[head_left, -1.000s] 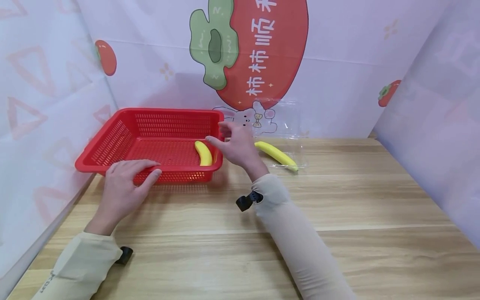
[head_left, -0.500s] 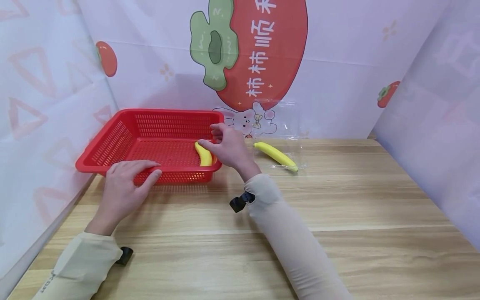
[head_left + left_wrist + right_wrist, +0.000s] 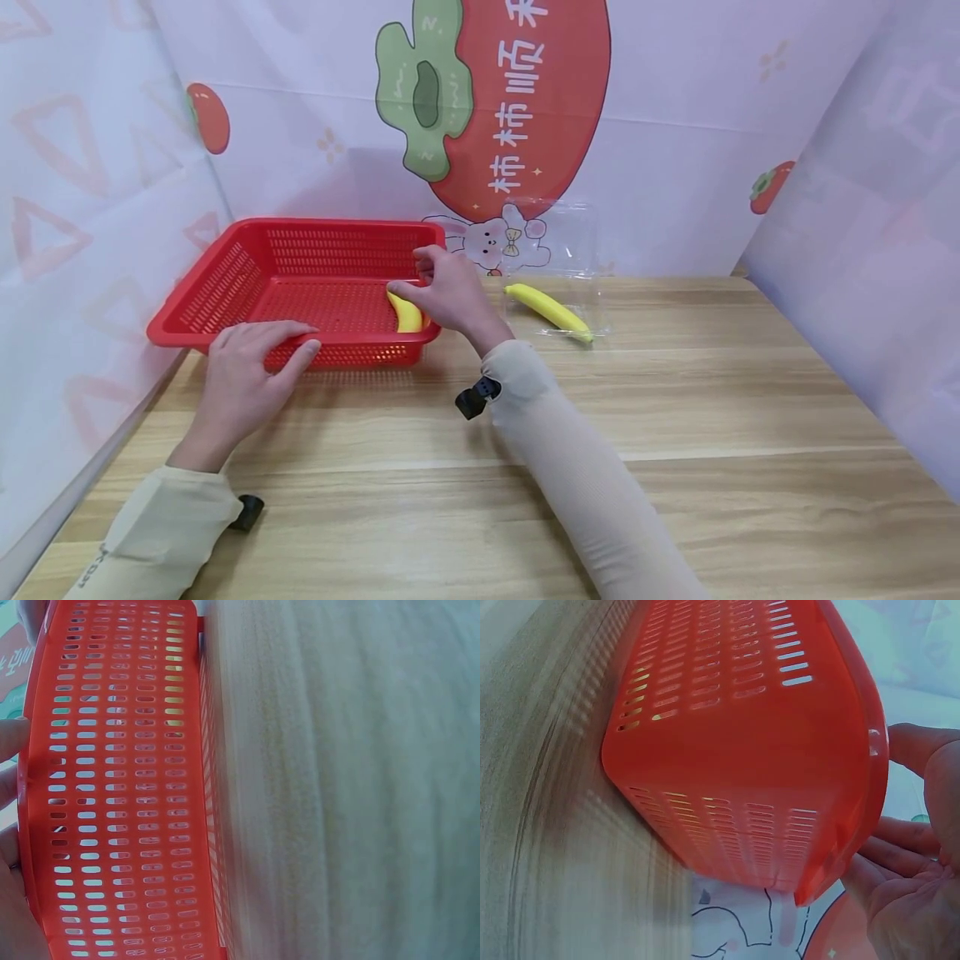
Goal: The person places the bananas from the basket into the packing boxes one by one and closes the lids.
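Note:
A red plastic basket (image 3: 300,340) with slotted walls stands on the table's left side. Inside it, near the right end, lies a yellow banana (image 3: 408,317); its far end is partly hidden by my right thumb. My left hand (image 3: 243,375) rests at the front rim, fingers bent loosely over it, and its fingertips meet the rim in the left wrist view. Reaching over the right wall, my right hand (image 3: 453,292) has thumb and fingers spread apart above the banana. I cannot tell whether it touches the fruit.
To the right of the basket, a second yellow banana (image 3: 549,311) lies on the wooden table (image 3: 675,400) by a clear plastic box (image 3: 577,250). Printed cloth walls (image 3: 675,167) stand at the back and both sides.
My right hand has moved left over the basket's right wall, and its thumb now covers part of the banana there. My left hand stays at the front rim.

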The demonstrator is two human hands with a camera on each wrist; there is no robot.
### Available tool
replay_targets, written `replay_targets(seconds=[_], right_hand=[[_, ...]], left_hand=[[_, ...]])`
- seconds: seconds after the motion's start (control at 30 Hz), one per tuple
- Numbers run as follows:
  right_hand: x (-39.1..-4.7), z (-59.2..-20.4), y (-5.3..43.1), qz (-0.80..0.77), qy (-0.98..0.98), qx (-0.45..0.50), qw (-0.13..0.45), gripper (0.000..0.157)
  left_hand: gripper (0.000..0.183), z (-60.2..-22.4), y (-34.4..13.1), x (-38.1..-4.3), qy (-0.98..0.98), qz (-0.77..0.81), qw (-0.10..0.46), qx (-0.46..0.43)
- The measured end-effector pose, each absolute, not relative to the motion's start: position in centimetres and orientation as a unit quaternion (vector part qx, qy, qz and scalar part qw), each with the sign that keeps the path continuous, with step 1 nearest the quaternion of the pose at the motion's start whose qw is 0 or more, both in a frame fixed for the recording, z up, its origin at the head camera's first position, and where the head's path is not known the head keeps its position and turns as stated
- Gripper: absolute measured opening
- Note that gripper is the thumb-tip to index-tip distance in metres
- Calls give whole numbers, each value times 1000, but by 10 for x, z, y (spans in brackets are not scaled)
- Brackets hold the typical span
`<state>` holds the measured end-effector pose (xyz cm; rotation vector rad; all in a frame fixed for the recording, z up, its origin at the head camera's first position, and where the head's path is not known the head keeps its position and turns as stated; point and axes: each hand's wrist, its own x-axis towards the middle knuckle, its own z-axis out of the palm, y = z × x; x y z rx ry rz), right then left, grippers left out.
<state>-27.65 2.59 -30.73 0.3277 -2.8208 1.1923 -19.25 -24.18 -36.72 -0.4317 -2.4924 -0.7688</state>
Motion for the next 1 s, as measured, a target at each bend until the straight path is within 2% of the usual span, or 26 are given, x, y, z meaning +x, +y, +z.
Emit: replay_targets(seconds=[0.37, 0.67, 1.0], right_hand=[[-280, -297, 19, 380, -921, 84, -15, 75], [-280, -292, 9, 364, -929, 62, -17, 74], [-276, -295, -5, 398, -917, 31, -10, 81]], left_hand=[[31, -369, -244, -192, -914, -281, 244, -159], [31, -369, -244, -193, -913, -280, 248, -161], [31, -370, -243, -194, -912, -279, 250, -164]])
